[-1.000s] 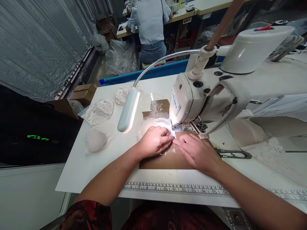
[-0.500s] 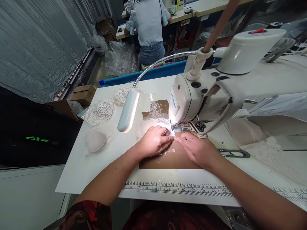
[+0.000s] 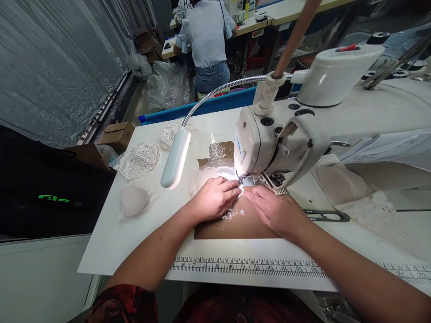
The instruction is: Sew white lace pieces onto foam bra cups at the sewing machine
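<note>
A pale bra cup with a lace edge [image 3: 206,176] lies under the sewing machine [image 3: 256,134], lit brightly around the needle. My left hand [image 3: 215,198] presses on the cup, its bent fingers together just left of and in front of the presser foot [image 3: 241,177]. Close by on the right, my right hand [image 3: 278,210] pinches the near edge of the same piece, fingertips almost meeting those of my left hand. Both hands rest over a brown taped sheet [image 3: 232,228] on the table. My fingers hide part of the cup's edge.
A lamp [image 3: 175,157] on a bendy neck hangs left of the machine head. Lace pieces [image 3: 138,159] and another cup [image 3: 134,200] lie at the left. A printed ruler [image 3: 249,268] runs along the front edge. Another person [image 3: 208,40] sits ahead.
My left fingers have moved slightly forward and flattened closer to the needle. My right hand stays by the cup's near edge. The whole view has shifted a little.
</note>
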Tool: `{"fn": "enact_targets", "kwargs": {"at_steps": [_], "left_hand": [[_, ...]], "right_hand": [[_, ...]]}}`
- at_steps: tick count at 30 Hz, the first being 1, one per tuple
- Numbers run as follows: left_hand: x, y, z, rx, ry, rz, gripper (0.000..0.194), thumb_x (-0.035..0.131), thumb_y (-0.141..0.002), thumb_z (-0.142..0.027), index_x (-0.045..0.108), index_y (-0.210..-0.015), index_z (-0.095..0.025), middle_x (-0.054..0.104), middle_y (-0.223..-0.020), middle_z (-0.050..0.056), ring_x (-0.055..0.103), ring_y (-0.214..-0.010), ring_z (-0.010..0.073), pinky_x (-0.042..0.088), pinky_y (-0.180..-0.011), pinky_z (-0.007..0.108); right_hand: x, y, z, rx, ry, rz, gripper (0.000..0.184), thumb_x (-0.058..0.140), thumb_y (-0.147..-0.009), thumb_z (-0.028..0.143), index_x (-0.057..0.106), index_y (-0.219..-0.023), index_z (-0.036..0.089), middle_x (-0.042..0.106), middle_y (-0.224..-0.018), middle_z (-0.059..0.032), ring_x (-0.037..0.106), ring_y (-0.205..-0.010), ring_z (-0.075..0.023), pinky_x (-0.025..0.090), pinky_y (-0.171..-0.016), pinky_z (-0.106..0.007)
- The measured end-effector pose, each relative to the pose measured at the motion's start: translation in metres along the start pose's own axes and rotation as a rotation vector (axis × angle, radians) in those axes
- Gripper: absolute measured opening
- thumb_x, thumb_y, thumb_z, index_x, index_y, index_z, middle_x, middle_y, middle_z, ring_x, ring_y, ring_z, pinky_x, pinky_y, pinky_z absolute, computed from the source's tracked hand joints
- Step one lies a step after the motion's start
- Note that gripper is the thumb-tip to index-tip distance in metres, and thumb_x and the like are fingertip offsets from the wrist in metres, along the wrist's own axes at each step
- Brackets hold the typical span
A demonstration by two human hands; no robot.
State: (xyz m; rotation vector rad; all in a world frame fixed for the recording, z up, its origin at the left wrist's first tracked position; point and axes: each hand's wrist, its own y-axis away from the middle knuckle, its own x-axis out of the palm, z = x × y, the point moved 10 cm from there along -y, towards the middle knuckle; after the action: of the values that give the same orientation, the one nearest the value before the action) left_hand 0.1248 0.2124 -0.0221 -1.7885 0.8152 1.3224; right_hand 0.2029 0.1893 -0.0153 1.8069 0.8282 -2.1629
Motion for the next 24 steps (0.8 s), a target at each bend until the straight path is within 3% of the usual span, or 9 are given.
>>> {"fn": "enact_targets", "kwargs": {"at_steps": [8, 17, 24], "left_hand": [[-0.002, -0.006, 0.014, -0.03, -0.017, 0.012, 0.036, 0.037, -0.096, -0.03, 0.059, -0.122, -0.019, 0.059, -0.127, 0.011, 0.053, -0.095, 0.0206, 0.043, -0.081, 0.037], [-0.004, -0.008, 0.024, -0.045, -0.029, -0.034, 0.038, 0.038, -0.093, -0.027, 0.058, -0.125, -0.018, 0.061, -0.122, 0.01, 0.052, -0.091, 0.0216, 0.041, -0.08, 0.037], [-0.008, -0.007, 0.024, -0.086, -0.089, -0.058, 0.038, 0.038, -0.094, -0.033, 0.058, -0.122, -0.016, 0.059, -0.123, 0.012, 0.048, -0.113, 0.0275, 0.04, -0.092, 0.042]], "right_hand": [[0.005, -0.003, -0.011, 0.124, 0.025, 0.027, 0.041, 0.043, -0.082, 0.011, 0.064, -0.116, 0.023, 0.06, -0.078, -0.0028, 0.04, -0.059, -0.0143, 0.025, -0.052, -0.03], [0.007, 0.0, -0.013, 0.105, -0.034, 0.008, 0.042, 0.042, -0.082, 0.011, 0.065, -0.114, 0.024, 0.061, -0.08, -0.003, 0.042, -0.06, -0.0143, 0.026, -0.052, -0.028], [0.003, -0.002, -0.012, 0.094, -0.078, -0.002, 0.038, 0.041, -0.084, 0.014, 0.066, -0.112, 0.021, 0.064, -0.082, -0.0039, 0.048, -0.064, -0.0152, 0.031, -0.056, -0.028]]}}
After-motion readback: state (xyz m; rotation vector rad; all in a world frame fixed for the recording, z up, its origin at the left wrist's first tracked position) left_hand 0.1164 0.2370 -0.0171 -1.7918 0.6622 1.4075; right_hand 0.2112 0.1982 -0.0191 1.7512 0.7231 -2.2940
